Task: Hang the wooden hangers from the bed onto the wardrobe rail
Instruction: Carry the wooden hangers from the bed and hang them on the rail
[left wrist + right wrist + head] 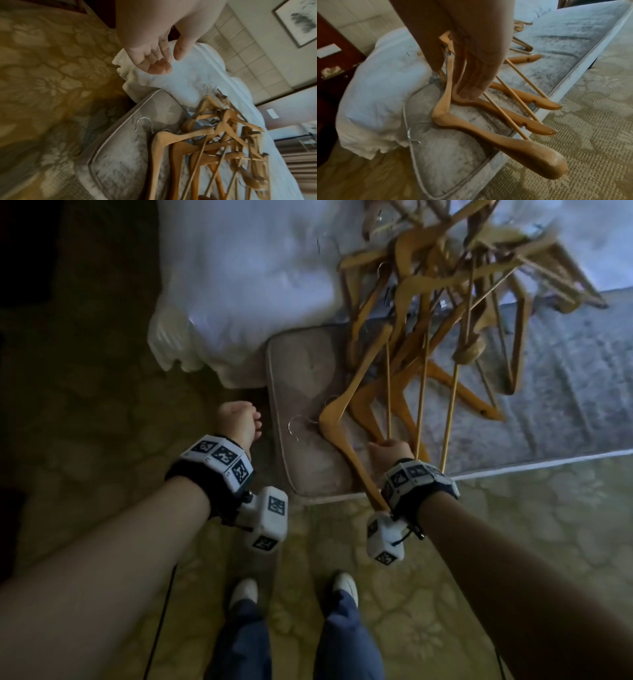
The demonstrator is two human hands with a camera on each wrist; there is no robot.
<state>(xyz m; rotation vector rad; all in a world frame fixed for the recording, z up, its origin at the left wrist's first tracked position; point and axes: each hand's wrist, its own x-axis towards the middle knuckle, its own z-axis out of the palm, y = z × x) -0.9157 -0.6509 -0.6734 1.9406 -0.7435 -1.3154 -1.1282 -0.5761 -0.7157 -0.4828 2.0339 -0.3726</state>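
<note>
Several wooden hangers (pixel 445 302) lie tangled in a pile on the bed (pixel 305 371). The nearest hanger (pixel 337 419) (pixel 471 128) sits at the mattress corner, its metal hook (pixel 296 422) (pixel 144 121) pointing left. My right hand (pixel 390 451) (pixel 452 81) reaches into the near end of the pile. Its thumb and straight fingers (pixel 471 75) stand on either side of that hanger's upper arm, fingertips touching the second hanger (pixel 505 115). My left hand (pixel 239 419) (pixel 159 59) hovers left of the mattress corner, fingers relaxed, holding nothing. No wardrobe rail is in view.
A white duvet (pixel 239 285) is bunched on the bed left of the pile. Patterned carpet (pixel 102 405) covers the floor, and my feet (pixel 243 590) stand close to the bed corner. Dark wooden furniture (pixel 330 54) stands beyond the duvet.
</note>
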